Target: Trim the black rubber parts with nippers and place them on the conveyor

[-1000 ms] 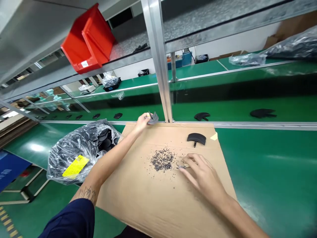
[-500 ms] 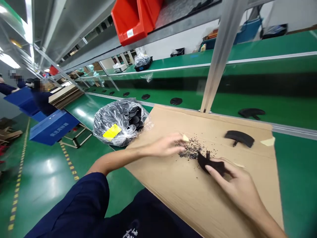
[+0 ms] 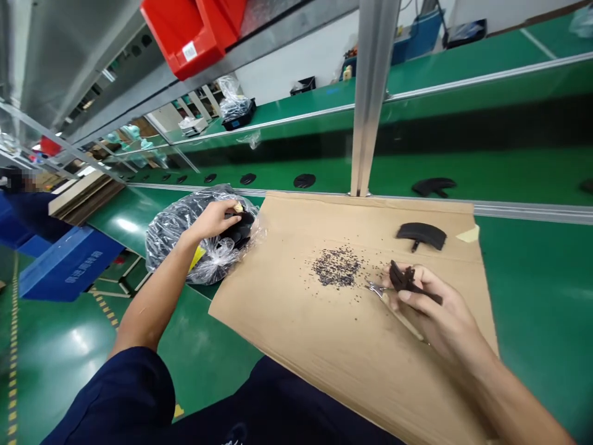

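Observation:
My left hand [image 3: 218, 217] reaches over the mouth of a clear plastic bag [image 3: 162, 238] filled with flat black pieces [image 3: 238, 233]. Its thumb and forefinger stay apart, and a yellowish wrap covers one fingertip. I cannot tell whether it touches a piece. My right hand [image 3: 433, 303] grips a curved black plastic part [image 3: 405, 281] above the cardboard. Beneath that hand shows a slim tool with a metal tip [image 3: 376, 288]; whether the hand holds it too is unclear. Tiny black bits [image 3: 337, 267] lie scattered between the hands.
Another curved black part [image 3: 421, 235] rests on the cardboard sheet [image 3: 296, 327]. Black parts [image 3: 304, 180] lie in a row on the green surface behind it. A metal post [image 3: 370, 99] rises at the back edge; a red bin [image 3: 194, 37] sits overhead. A blue crate [image 3: 69, 266] and a person [image 3: 32, 201] are at left.
My left hand has moved from the small bits leftward to the bag's mouth. My right hand has turned the black part, and the metal-tipped tool now shows. The view has shifted right.

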`<state>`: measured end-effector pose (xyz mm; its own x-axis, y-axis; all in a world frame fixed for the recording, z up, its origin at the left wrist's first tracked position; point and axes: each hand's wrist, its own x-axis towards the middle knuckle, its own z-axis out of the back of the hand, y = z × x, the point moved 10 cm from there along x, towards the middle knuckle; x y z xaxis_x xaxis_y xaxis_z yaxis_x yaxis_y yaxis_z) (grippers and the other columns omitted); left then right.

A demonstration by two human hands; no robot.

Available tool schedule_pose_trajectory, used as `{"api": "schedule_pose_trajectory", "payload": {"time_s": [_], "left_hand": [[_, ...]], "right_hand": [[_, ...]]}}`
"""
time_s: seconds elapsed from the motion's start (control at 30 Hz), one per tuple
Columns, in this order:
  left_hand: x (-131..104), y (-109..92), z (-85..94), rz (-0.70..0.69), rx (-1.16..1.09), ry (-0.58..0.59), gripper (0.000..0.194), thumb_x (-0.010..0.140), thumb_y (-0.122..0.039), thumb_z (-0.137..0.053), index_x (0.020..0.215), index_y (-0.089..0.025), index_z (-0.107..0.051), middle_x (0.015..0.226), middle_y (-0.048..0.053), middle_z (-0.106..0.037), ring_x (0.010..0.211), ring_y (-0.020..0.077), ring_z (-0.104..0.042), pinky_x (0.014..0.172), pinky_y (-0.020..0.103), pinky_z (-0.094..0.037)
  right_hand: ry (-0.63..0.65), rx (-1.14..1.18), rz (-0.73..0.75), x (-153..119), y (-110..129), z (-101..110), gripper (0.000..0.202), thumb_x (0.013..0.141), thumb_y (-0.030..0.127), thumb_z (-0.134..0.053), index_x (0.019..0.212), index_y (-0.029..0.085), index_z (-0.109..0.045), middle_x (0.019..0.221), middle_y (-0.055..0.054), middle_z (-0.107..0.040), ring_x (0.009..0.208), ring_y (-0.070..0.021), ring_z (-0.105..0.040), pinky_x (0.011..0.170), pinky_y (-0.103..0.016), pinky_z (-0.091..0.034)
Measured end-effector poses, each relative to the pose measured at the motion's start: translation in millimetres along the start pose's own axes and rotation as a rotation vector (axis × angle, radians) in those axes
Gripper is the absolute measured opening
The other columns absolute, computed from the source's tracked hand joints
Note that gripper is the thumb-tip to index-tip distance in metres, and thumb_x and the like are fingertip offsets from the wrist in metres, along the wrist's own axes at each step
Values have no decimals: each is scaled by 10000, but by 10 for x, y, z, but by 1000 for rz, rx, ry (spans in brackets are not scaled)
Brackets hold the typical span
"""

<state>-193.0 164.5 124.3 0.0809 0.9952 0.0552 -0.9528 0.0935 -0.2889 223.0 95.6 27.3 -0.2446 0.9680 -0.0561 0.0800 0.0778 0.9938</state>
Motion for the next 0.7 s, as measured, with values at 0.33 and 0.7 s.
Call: {"api": "schedule_pose_trajectory", "payload": {"time_s": [0.33, 0.7], "left_hand": [[-341, -1622, -1247, -71, -1240, 243, 484, 801, -480, -785, 1151, -203, -598, 931, 36, -694, 742, 122, -690, 618, 198, -576], [-594, -2254, -1861, -93, -1286, 294, 391, 847, -346, -753, 1174, -199, -599, 929, 24, -661, 712, 88, -635, 617, 177, -547]], "right_hand": [[-91, -765, 454, -171, 382, -109, 389, 815, 510, -733, 915, 251, -460, 1130, -123, -564, 1102, -301, -601, 858, -424, -537], [-47, -1174, 579, -290, 261, -375, 376, 895, 361, -636, 1220, 200, -535, 1237, -160, -568, 1081, -298, -549, 840, -432, -506]]}}
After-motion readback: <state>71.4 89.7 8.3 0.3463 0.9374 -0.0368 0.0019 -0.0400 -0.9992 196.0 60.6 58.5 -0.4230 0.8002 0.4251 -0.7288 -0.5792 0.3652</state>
